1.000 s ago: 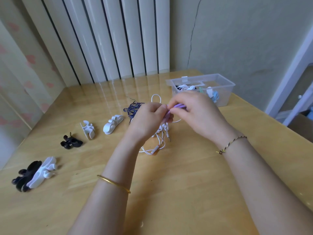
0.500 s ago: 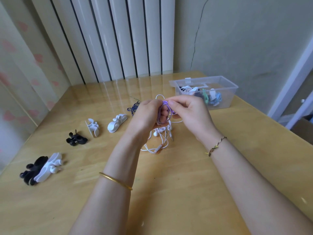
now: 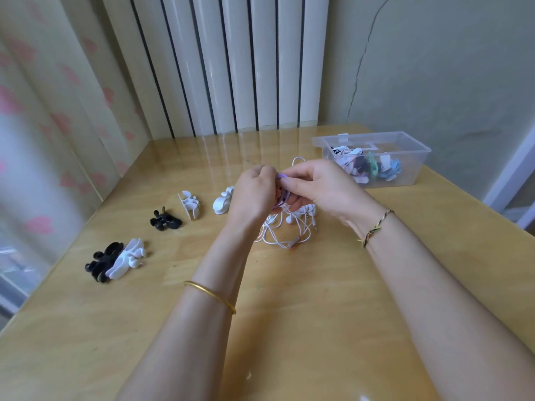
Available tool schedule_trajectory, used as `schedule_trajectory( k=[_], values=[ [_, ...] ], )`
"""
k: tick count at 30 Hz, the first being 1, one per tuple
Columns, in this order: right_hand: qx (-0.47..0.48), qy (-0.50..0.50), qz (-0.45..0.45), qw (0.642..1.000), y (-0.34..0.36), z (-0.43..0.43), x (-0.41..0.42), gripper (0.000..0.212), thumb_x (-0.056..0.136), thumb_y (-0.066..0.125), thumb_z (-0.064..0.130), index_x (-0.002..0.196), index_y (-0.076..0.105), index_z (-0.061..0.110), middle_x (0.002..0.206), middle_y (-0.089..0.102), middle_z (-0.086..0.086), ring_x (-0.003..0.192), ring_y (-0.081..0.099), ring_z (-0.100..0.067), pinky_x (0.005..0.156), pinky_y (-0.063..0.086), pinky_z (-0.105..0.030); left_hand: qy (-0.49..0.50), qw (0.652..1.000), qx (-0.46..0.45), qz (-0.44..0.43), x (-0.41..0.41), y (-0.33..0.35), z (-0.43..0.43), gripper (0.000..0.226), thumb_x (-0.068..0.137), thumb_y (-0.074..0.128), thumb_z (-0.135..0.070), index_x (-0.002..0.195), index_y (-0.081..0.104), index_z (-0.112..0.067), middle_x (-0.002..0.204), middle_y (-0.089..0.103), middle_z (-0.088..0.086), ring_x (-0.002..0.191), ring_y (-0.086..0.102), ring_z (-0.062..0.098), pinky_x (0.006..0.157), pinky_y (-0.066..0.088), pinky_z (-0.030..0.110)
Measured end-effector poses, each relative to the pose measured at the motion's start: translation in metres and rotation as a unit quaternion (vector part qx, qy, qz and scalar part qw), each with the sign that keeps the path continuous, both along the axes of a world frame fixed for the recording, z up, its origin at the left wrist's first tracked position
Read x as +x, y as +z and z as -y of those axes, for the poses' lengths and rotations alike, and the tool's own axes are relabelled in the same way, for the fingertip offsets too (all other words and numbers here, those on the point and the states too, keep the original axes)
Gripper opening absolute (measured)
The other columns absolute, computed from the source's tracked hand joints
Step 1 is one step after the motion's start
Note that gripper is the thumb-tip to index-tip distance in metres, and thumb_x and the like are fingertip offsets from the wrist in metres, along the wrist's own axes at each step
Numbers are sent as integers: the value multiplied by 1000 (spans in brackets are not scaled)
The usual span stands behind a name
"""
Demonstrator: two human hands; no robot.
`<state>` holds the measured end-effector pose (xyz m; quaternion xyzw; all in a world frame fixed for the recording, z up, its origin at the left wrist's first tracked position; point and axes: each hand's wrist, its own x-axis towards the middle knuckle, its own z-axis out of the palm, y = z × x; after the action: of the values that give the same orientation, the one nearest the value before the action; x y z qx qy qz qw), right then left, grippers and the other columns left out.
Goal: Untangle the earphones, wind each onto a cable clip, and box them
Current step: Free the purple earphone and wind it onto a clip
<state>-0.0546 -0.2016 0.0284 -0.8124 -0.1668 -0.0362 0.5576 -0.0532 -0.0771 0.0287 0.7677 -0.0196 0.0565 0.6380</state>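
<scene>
The left hand (image 3: 254, 195) and right hand (image 3: 321, 189) both pinch the thin purple earphone cable (image 3: 283, 198), probably winding it; next, its end needs fastening.

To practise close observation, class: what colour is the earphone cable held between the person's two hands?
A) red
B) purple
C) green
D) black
B: the left hand and the right hand both hold the purple earphone cable, while the white earphones lie loose beneath them.

Most of the purple earphone cable (image 3: 283, 199) is hidden from view.
</scene>
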Motion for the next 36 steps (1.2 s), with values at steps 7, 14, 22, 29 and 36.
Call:
schedule_trajectory(
  k=[7,14,22,29,36],
  values=[
    [-7,14,-18,1000,0,-16,3,11,92,57,3,94,68,0,77,66,-14,60,60,-16,53,50,-19,31,999,-2,20,-4,-1,-15,28,93,35,-9,68,47,-12,53,49,-1,48,47,13,43,41,18],
    [-16,-1,-39,999,-6,-33,10,11,91,59,6,83,63,13,68,62,-8,49,53,-4,49,44,-18,43,999,12,20,0,-6,-27,25,92,33,-12,70,44,-14,68,55,7,71,59,25,62,46,33],
    [63,-22,-71,995,-7,-55,17,12,90,61,13,78,62,14,62,55,-2,44,41,-5,44,35,-15,59,998,20,15,14,-6,-41,22,94,32,-11,74,42,-14,71,56,8,66,58,25,53,46,27],
    [33,-54,-17,998,-3,-75,28,7,92,58,7,92,64,7,59,52,1,35,41,3,43,34,-13,45,997,-34,-61,35,7,-65,14,97,39,-13,83,37,-14,69,46,6,36,48,9,56,49,30],
    [-33,-115,49,992,4,-87,44,16,92,55,8,92,71,8,79,66,-8,78,60,-25,72,47,-31,-15,982,-160,-100,47,17,-73,16,100,47,-16,85,42,-12,67,48,5,53,49,14,63,46,30]
  ],
)
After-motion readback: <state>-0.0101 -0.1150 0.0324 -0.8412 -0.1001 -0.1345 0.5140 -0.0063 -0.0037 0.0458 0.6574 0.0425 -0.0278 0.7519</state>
